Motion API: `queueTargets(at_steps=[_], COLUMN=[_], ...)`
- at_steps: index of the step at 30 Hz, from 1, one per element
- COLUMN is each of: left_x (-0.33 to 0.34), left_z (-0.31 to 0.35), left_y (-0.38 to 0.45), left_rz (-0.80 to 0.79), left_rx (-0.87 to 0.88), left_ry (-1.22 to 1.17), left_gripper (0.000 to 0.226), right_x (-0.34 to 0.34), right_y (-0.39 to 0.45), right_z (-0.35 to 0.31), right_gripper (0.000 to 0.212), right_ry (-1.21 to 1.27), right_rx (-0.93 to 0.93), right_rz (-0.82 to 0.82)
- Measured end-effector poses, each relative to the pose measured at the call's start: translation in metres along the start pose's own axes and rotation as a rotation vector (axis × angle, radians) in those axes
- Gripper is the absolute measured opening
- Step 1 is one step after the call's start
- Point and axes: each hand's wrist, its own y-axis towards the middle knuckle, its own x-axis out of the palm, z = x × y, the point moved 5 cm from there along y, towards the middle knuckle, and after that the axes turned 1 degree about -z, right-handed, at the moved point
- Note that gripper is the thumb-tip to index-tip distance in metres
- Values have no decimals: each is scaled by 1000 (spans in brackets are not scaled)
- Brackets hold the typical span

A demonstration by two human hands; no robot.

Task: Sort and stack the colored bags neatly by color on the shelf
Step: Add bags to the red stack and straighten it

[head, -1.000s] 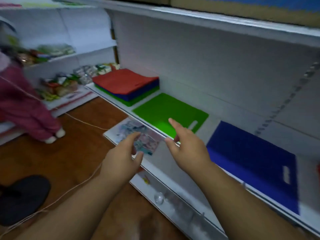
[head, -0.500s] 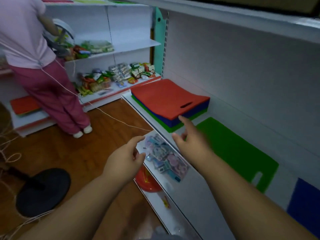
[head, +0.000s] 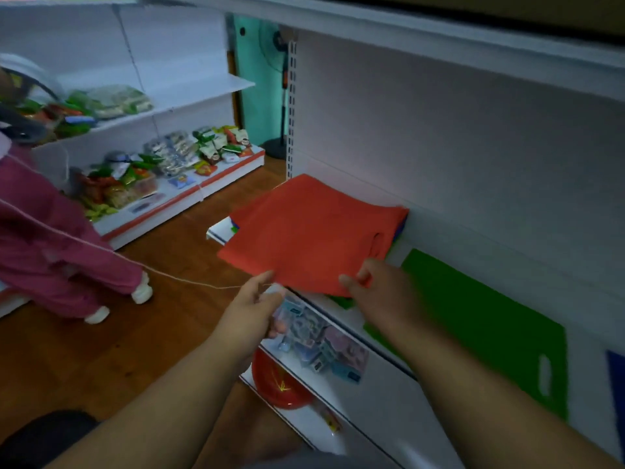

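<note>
Red bag (head: 304,231) taken at its near edge.
Right hand (head: 382,296) pinches it; left hand (head: 250,313) grip cannot be told. Judged light, limp: support both corners.

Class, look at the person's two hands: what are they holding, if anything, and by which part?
Both hands, left hand and right hand, grip the red bag along its near edge.
</note>
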Motion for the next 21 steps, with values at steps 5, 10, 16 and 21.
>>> queueTargets(at_steps=[5, 10, 16, 21], left_x=[-32, -48, -26, 16], left_z=[15, 25, 28, 22], left_y=[53, 57, 29, 0], left_rz=[108, 38, -159, -295], left_rx=[35, 193, 332, 416], left_ry=[-58, 248, 347, 422], left_gripper=[21, 15, 14, 12], right_x=[-7, -16, -24, -38], right_y=[-17, -56, -132, -187], right_z=[7, -5, 11, 41], right_gripper=[13, 30, 29, 31], right_ry=[-136, -157, -182, -101], right_rx=[160, 90, 253, 411], right_rz=[55, 400, 638, 689])
